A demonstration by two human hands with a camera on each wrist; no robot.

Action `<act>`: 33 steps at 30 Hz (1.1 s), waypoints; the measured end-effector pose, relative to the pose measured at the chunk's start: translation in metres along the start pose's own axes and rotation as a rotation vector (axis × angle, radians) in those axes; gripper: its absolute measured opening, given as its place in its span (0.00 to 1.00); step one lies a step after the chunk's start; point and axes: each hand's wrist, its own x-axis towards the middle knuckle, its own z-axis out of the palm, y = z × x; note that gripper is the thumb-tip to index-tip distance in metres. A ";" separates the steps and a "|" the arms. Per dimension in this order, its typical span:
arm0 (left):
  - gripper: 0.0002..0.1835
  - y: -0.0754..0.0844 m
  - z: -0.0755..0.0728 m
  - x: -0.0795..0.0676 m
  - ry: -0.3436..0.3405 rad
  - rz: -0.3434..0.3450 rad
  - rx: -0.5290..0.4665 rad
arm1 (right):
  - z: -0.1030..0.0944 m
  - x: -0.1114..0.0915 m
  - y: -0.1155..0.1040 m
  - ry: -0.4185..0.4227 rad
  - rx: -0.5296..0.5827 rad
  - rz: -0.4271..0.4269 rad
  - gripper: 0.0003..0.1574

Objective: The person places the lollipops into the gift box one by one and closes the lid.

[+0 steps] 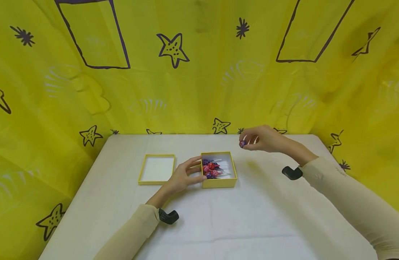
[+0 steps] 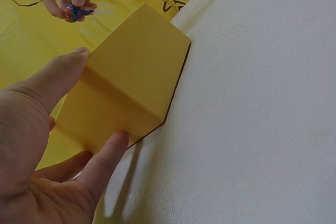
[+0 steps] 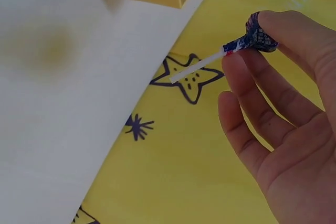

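Note:
A shallow yellow box [image 1: 219, 183] stands on the table with several lollipops [image 1: 211, 169] inside, their wrapped heads red and purple, sticks to the right. My left hand [image 1: 185, 174] rests against its left wall, fingers spread and thumb at the front left corner of the rim. In the left wrist view, a fingertip [image 2: 119, 141] touches the lower part of the box's side. My right hand [image 1: 262, 139], raised to the right of the box, pinches a lollipop [image 3: 261, 36] by its dark wrapped head between thumb and fingers. Its white stick points away from the palm.
The yellow-edged lid [image 1: 156, 182] lies left of the box, its white inside facing up. A white cloth covers the table [image 1: 251, 220]. Yellow curtains [image 1: 199, 90] with starfish drawings hang behind and at both sides. Dark wrist devices [image 1: 168, 216] sit on both sleeves.

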 end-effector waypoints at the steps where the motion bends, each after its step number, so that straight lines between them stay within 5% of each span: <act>1: 0.44 0.000 0.000 0.000 0.001 0.001 0.001 | 0.000 0.002 -0.001 -0.001 0.002 -0.005 0.10; 15: 0.44 0.001 0.001 0.001 0.008 -0.022 0.008 | 0.014 0.027 -0.017 0.013 0.052 -0.072 0.12; 33: 0.44 0.000 0.000 0.001 0.005 -0.029 -0.007 | 0.062 0.047 -0.018 -0.016 0.174 -0.080 0.13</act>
